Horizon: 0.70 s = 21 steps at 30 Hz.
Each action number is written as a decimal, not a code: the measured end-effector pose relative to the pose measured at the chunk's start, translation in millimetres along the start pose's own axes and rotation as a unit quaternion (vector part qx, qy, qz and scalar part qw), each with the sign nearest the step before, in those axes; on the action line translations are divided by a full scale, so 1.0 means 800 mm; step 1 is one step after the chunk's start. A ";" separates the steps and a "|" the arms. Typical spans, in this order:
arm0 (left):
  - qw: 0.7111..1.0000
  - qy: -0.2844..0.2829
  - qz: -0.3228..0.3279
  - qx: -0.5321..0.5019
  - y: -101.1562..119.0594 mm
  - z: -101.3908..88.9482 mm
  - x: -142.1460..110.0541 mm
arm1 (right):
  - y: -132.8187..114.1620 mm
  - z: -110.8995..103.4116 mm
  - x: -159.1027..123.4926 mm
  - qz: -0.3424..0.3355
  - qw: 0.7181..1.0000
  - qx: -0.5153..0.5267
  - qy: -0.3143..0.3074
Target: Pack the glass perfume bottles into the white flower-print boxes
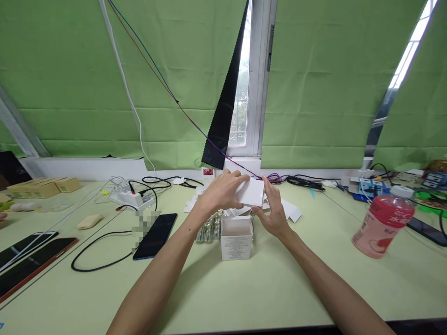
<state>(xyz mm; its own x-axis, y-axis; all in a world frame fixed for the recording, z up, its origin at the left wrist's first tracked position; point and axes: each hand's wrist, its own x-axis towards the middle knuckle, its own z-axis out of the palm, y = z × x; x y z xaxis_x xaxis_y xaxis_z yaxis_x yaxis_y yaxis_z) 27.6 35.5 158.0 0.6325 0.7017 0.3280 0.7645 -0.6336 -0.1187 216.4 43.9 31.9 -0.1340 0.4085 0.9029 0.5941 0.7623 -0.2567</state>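
Observation:
Between my two hands, above the table, is a small white cardboard box (250, 192). My left hand (226, 187) grips its left side, with fingers over the top and thumb below. On the right edge, my right hand (274, 209) pinches it between thumb and fingers. Just below stands another white box (236, 239) with its top open and fine print on the front. Behind and left of that box lie several silvery foil packets (211, 228), partly hidden by my left forearm. Flat white carton pieces (291, 210) lie behind my hands.
A dark phone (155, 236) lies left of my left forearm, near a white power strip (131, 199) with cables. To the right, a pink drink bottle (382, 223) stands tilted in view. Yellowish boxes (45, 187) sit far left; coiled black cable (305, 181) lies along the back.

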 end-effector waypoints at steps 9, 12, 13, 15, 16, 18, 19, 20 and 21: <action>1.000 -0.002 0.001 -0.013 -0.001 0.003 -0.001 | -0.001 0.002 -0.002 0.019 1.000 -0.009 -0.007; 1.000 -0.002 0.002 -0.018 0.000 0.002 -0.001 | 0.000 0.002 -0.003 0.024 1.000 -0.011 -0.013; 1.000 -0.002 0.001 -0.019 0.000 0.002 -0.001 | 0.000 0.002 -0.003 0.026 0.999 -0.012 -0.015; 1.000 -0.002 0.001 -0.019 0.000 0.002 -0.001 | 0.000 0.003 -0.004 0.030 0.999 -0.014 -0.017; 1.000 -0.002 0.000 -0.019 0.000 0.002 0.000 | 0.001 0.003 -0.004 0.031 0.999 -0.015 -0.019; 1.000 -0.003 0.001 -0.018 0.001 0.002 0.000 | 0.001 0.004 -0.004 0.034 0.999 -0.015 -0.021; 1.000 -0.004 0.002 -0.018 0.001 0.003 0.000 | 0.001 0.004 -0.004 0.036 0.999 -0.014 -0.021; 1.000 -0.004 0.003 -0.018 0.001 0.003 0.000 | 0.001 0.004 -0.003 0.036 0.999 -0.012 -0.022; 1.000 -0.004 0.004 -0.018 0.000 0.004 0.000 | 0.001 0.004 -0.003 0.037 0.999 -0.011 -0.023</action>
<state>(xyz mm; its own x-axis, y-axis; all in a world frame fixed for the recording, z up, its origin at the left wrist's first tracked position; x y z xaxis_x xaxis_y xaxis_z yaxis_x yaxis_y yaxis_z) 28.3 36.4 155.3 0.6393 0.6992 0.3201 0.7547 -0.6502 -0.0871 214.5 44.9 28.2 -0.1250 0.4856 0.8652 0.6206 0.7186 -0.3137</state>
